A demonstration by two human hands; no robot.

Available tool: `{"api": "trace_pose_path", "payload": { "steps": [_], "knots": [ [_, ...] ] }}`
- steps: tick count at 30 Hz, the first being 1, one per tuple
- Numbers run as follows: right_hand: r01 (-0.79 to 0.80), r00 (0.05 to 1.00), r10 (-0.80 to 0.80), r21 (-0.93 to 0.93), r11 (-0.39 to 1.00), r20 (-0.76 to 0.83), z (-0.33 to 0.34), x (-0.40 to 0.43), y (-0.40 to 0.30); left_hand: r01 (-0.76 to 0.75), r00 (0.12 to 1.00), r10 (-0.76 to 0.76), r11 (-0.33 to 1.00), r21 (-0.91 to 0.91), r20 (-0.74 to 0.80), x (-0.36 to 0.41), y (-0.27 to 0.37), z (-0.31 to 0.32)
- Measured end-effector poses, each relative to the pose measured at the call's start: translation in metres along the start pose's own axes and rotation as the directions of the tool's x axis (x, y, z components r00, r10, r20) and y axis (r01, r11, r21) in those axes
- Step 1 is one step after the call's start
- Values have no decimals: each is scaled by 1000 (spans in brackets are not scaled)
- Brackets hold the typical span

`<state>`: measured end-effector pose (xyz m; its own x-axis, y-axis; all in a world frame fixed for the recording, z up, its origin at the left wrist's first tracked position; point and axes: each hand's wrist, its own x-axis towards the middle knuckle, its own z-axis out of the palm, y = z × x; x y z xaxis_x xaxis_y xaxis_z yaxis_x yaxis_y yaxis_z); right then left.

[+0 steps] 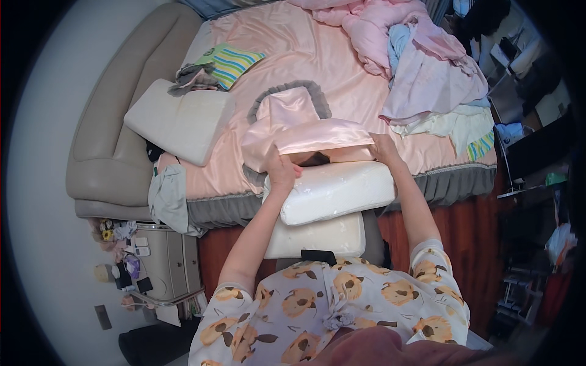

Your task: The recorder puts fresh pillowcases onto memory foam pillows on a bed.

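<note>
A pink satin pillowcase [320,132] with a grey ruffled edge lies across the bed's near side, its mouth facing me. My left hand [280,174] grips the left corner of that mouth. At its right corner, my right hand [383,148] pinches the hem. Between them the opening gapes, showing a dark patch inside. Directly below the opening is a white foam pillow [339,194], its far edge close to the hem and outside the case. A second white pillow-like piece [320,235] shows under it, against my lap.
Another white pillow [178,119] rests by the beige headboard [132,91]. A striped cloth [233,64] lies beyond it. A pink quilt [366,32] and rumpled sheets [430,82] are heaped at the far right. A nightstand [169,261] with small items stands at left.
</note>
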<state>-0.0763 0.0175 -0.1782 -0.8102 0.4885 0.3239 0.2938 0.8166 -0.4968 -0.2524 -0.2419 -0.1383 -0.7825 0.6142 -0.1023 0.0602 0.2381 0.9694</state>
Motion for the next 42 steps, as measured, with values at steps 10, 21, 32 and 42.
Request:
{"api": "trace_pose_path", "payload": {
  "steps": [10, 21, 32, 42],
  "knots": [
    [-125, 991, 98, 380, 917, 89, 20, -22, -22, -82, 943, -100, 853, -515, -317, 36, -21, -19],
    [-221, 966, 254, 358, 907, -47, 30, -35, -22, -576, 595, 789, 552, 603, -153, 51, -22, -91],
    [-315, 848, 523, 707, 633, -90, 28, -4, -27, -574, 620, 770, 575, 583, -149, 30, 11, -83],
    [-244, 943, 315, 413, 877, -111, 36, -13, -56, -446, 573, 815, 225, 866, 83, 39, -37, -138]
  ]
}}
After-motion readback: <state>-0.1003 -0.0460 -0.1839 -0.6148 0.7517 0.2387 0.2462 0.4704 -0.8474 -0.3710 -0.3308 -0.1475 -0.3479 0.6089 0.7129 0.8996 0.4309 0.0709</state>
